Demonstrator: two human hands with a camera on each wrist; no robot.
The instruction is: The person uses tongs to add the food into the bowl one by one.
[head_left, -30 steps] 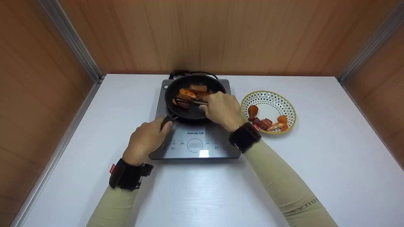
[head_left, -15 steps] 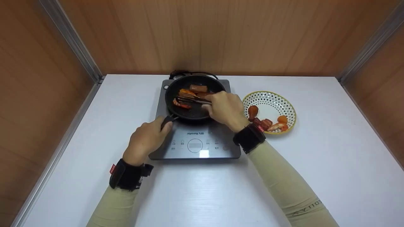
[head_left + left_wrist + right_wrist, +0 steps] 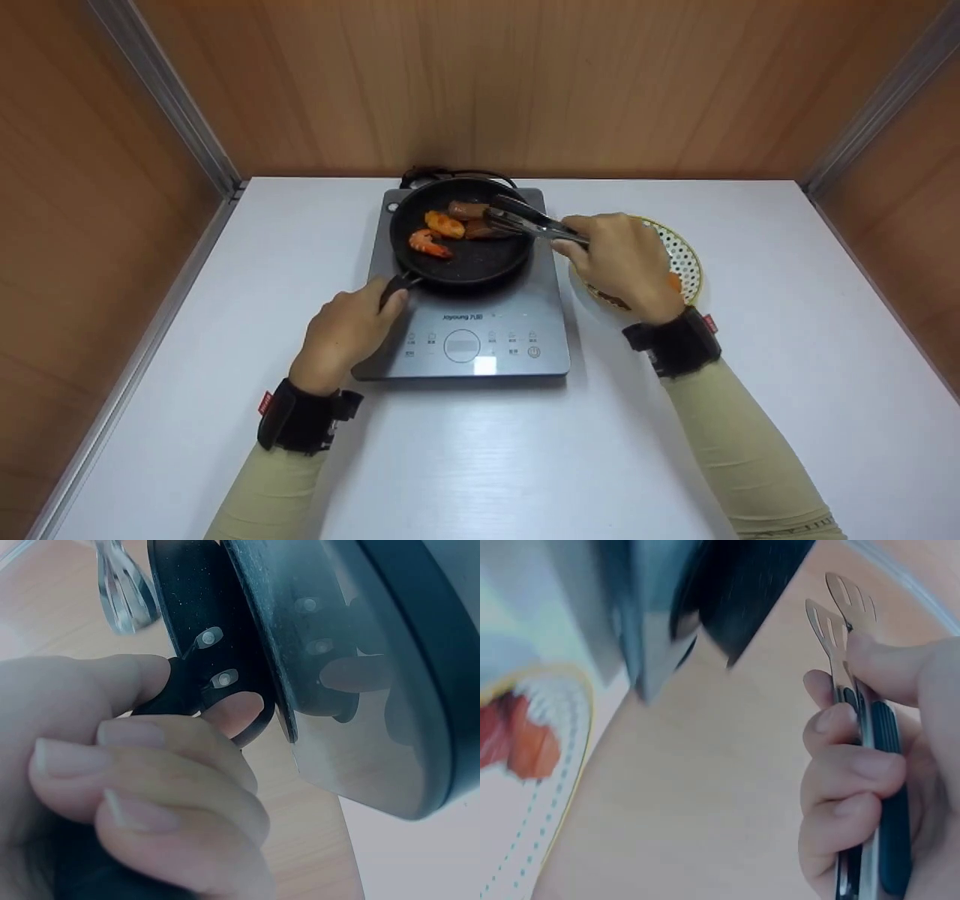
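My left hand (image 3: 339, 334) grips the black handle (image 3: 396, 286) of a frying pan (image 3: 484, 268); in the left wrist view the fingers (image 3: 150, 772) curl round it. Inside the pan lie a shrimp (image 3: 430, 244), a yellow-orange piece of food (image 3: 444, 224) and brown sausage-like pieces (image 3: 466, 211). My right hand (image 3: 622, 259) holds metal tongs (image 3: 536, 225) with dark grips. Their slotted tips overlap the pan's right side in the head view. In the right wrist view the tips (image 3: 829, 626) stand slightly apart with nothing between them.
The pan sits on a grey induction cooker (image 3: 495, 330), with a black cord (image 3: 457, 172) behind it. Right of it, a dotted plate (image 3: 686, 259) with a yellow rim holds food, partly covered by my right hand. Wooden panels (image 3: 480, 90) enclose the white table (image 3: 465, 450).
My right hand has moved right, from over the pan to over the plate, drawing the tongs off the shrimp and uncovering the food. The left hand has stayed on the handle.
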